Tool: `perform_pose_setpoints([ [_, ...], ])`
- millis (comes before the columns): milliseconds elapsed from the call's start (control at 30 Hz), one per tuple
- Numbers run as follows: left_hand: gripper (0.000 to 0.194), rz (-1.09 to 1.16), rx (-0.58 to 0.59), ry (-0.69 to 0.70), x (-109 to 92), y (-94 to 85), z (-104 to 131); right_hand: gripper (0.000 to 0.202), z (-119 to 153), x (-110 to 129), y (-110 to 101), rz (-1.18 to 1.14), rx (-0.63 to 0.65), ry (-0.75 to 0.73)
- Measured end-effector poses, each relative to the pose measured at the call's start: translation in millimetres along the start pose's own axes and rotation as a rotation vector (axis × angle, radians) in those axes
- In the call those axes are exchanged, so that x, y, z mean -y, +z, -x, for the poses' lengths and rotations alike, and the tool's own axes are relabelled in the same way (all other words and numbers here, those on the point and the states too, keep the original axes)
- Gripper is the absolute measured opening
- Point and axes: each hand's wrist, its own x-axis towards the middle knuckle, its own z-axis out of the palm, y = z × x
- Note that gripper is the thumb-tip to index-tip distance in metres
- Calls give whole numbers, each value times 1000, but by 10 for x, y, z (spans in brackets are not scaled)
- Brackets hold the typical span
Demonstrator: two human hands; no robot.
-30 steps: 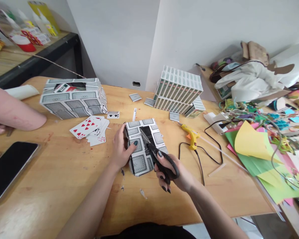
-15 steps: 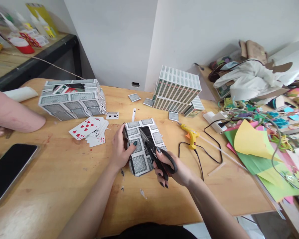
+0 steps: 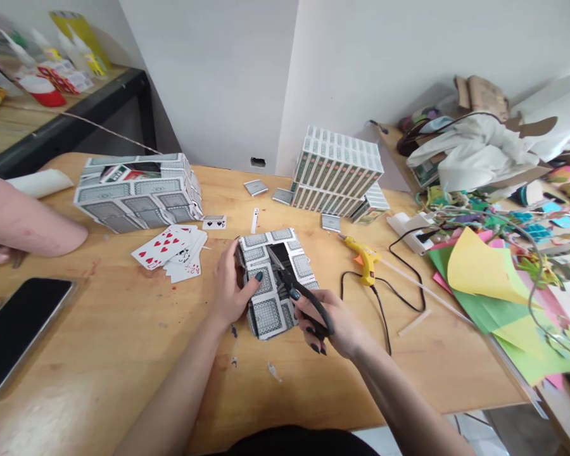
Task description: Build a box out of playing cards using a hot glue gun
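Note:
A small box covered in playing cards [image 3: 268, 315], backs outward, rests on the table in front of me with a dark opening in its top. My left hand [image 3: 232, 285] grips its left side, the thumb lying on the top face. In my right hand [image 3: 330, 320] is a pair of black-handled scissors [image 3: 313, 304]. Their blades reach into the opening along its left edge; the tips are partly hard to make out. Left of the box lies a fanned pile of playing cards [image 3: 164, 244], face up. A cut card strip [image 3: 255, 220] lies just beyond the box.
A larger card-covered box [image 3: 137, 196] stands at back left, and stacked card packs [image 3: 337, 168] at back right. To the right lie a yellow glue gun [image 3: 368, 263] with its cord and coloured paper sheets [image 3: 479, 272]. A phone [image 3: 26, 332] lies at left.
The scissor handles have come closer together as my right hand's fingers closed. The box stays almost in place under my left hand.

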Motion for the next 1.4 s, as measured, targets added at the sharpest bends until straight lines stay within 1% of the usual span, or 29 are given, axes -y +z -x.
perform_pose_setpoints([
  [100,76,-9,21,28,9,1,10,52,-2,-21,19,-42,-16,-19],
  [200,75,-15,16,25,14,-1,13,50,37,-67,7,-147,2,2],
  [333,75,0,27,6,22,-4,12,48,172,-168,-36,-350,84,49],
  [400,75,4,29,1,28,-5,15,48,247,-225,-56,-390,121,58],
  [533,76,1,29,-4,33,-8,22,49,344,-307,-99,-338,141,18],
  [667,75,-11,20,-5,23,-10,21,50,374,-319,-124,-250,130,-12],
  [867,75,1,24,7,31,-4,22,55,373,-259,-39,-9,53,50],
  [1100,75,-2,26,6,23,-9,18,52,349,-287,17,14,2,61],
  [1400,73,-8,32,-4,-6,-18,15,54,316,-345,100,22,-29,17],
])
